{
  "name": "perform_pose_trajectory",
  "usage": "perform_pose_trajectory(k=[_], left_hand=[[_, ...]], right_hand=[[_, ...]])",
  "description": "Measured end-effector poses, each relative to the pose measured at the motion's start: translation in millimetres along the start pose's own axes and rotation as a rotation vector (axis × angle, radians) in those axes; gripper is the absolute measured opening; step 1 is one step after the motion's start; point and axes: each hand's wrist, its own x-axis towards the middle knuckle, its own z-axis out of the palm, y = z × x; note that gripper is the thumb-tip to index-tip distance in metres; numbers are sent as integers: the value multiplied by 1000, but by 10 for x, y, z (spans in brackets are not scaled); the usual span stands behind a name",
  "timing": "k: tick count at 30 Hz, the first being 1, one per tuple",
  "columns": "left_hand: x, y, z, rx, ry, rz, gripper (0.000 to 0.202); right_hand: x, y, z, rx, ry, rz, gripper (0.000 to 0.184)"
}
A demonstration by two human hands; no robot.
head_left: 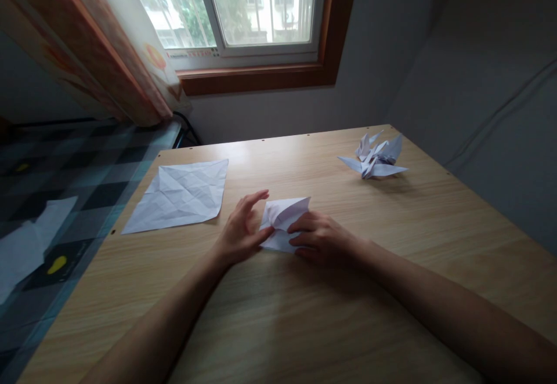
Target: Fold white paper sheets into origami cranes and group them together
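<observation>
A small sheet of folded white paper (285, 213) lies on the wooden table between my hands, its upper flap lifted and curling. My left hand (243, 227) is at its left side with the fingers raised and spread, and the thumb tip touches the paper near the middle. My right hand (319, 234) has its fingers bent over the paper's right edge and holds it there. The underside of the paper and my right thumb are hidden.
Folded paper cranes (374, 158) stand at the table's (369, 332) far right. A creased white sheet (187, 192) lies at the left. Beyond the left edge, more white paper (39, 239) rests on a checked cloth (117, 169). A window (265, 7) and curtain (100, 42) are behind.
</observation>
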Motion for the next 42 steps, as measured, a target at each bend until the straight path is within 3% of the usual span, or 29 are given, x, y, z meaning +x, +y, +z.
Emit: perform_pose_trajectory(k=[9,16,21,25,27,42], left_hand=[[67,38,49,188,-62,-90,44],[71,62,60,243,-127,-149,46],[55,-40,-5,-76,-130,-138,61],[67,-170,-2,-477,-86,-239,48],[76,-209,29,-554,-41,-305,43],[238,-49,99,106,-62,-293,40]], right_hand=[[42,-17,-15,40,-93,20,10],[3,-7,17,19,-58,105,16],[5,5,16,46,-65,106,15],[8,19,28,82,-43,91,14],[12,22,34,100,-49,92,14],[33,-28,35,176,-40,198,14]])
